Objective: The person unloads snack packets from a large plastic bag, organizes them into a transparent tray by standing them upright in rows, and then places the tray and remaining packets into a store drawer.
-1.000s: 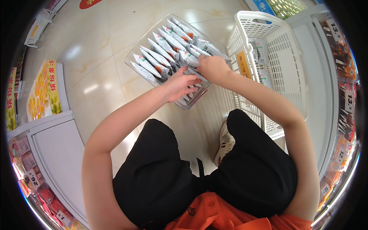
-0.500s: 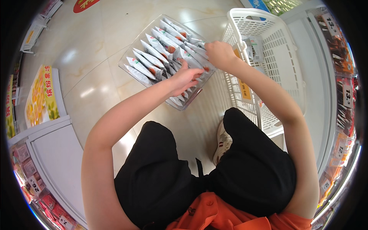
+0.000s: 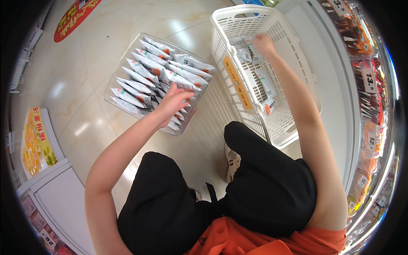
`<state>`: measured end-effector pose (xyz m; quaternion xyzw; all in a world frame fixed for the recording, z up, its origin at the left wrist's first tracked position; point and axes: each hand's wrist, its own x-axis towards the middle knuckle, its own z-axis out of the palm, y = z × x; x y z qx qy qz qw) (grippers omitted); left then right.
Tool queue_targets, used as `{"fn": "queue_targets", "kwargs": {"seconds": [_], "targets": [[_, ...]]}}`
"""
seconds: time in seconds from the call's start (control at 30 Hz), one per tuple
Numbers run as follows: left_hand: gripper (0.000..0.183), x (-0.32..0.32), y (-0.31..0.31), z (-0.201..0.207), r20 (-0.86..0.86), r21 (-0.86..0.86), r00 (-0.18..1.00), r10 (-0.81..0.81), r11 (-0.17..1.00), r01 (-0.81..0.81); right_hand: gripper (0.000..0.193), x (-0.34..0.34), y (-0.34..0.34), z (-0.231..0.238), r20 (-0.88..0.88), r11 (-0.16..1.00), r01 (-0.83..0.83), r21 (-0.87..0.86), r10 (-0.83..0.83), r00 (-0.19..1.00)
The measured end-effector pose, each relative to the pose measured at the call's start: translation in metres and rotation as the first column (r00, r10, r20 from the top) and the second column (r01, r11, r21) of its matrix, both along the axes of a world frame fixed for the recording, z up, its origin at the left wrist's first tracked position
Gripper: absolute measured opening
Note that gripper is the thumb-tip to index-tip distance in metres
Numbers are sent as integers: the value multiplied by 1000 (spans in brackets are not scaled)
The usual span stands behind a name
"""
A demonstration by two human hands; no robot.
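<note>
Lying slantwise — clear tray (image 3: 114, 80) of packets, left hand (image 3: 172, 103) touching.

Beige tile floor (image 3: 85, 76) under me. Red oval floor sticker (image 3: 75, 18) sat at 11 o'clock, yellow fruit-print sign (image 3: 36, 142) at 9. Shelves of priced snack packs (image 3: 372, 80) ran 1 to 4 o'clock. My sneaker (image 3: 232, 163) near center.

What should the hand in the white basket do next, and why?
Probably close its fingers on a packet and lift it out. The right hand reaches into the white basket right at the loose packets there, while the left hand rests on the packets in the clear tray.
</note>
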<state>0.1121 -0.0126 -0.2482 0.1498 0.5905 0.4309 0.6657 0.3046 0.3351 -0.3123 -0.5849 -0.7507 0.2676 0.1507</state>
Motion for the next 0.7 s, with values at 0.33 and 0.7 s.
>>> {"fn": "queue_targets", "kwargs": {"seconds": [0.33, 0.7], "targets": [[97, 9, -19, 2, -120, 1, 985, -121, 992, 122, 70, 15, -18, -58, 407, 993, -58, -106, 96, 908], [81, -6, -28, -5, -306, 213, 952, -32, 972, 101, 30, 33, -4, -75, 825, 783, -620, -46, 380, 419]]}}
